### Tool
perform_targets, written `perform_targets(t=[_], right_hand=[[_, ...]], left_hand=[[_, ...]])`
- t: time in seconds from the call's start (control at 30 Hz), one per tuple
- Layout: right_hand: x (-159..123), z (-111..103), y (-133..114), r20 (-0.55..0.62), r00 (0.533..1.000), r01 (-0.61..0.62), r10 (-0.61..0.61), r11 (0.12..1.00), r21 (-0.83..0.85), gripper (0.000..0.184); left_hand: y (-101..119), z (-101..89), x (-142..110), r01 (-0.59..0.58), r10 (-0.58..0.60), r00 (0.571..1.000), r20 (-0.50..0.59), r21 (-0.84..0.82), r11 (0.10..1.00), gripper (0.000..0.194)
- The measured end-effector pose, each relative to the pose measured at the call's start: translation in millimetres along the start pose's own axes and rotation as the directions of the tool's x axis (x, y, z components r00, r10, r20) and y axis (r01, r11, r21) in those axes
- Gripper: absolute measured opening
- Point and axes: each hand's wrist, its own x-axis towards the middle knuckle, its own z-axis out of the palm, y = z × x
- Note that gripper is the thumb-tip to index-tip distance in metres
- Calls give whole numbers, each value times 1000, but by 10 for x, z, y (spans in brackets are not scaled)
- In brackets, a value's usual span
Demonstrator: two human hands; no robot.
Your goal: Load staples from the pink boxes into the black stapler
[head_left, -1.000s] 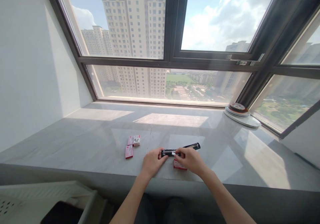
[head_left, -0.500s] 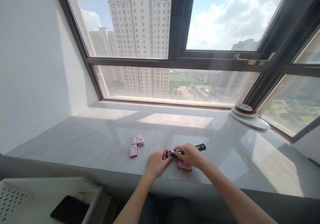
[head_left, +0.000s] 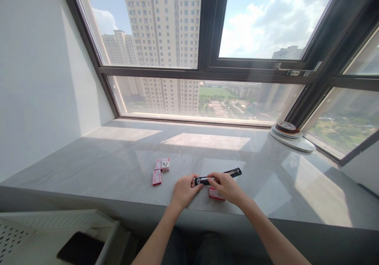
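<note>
A black stapler lies opened out on the windowsill, its top arm swung away to the right. My left hand grips its left end between thumb and fingers. My right hand is closed over the middle of the stapler, fingertips at the metal staple channel; whether a strip of staples is between them I cannot make out. Just below my right hand sits a red and white box, partly covered by it. To the left, two small red and white staple boxes lie touching each other.
A stack of round plates or lids stands in the right corner by the window. Below the sill's front edge, at lower left, is a white perforated basket with a dark flat object in it.
My right fingers have shifted slightly along the stapler, and more of its metal channel shows between my hands. The whole view has drifted a little. Both hands stay on the stapler.
</note>
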Motion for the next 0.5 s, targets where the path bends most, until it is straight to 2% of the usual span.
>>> perform_targets(t=[0.13,0.3,0.4,0.5], right_hand=[[-41,70,23,-20,998,-53,54,998,35,37],[-111,150,99,13,999,-34,33,978,205,39],[-257,96,371,21,981,-186,192,916,356,49],[-396,-27,686,116,913,-393,390,769,504,61]], left_hand=[[-1,11,6,27,-27,1000,11,2,1000,28],[-15,16,5,9,-9,1000,8,-7,1000,27],[-35,30,7,11,-11,1000,1,-21,1000,29],[-40,47,8,-8,8,1000,-1,-27,1000,28]])
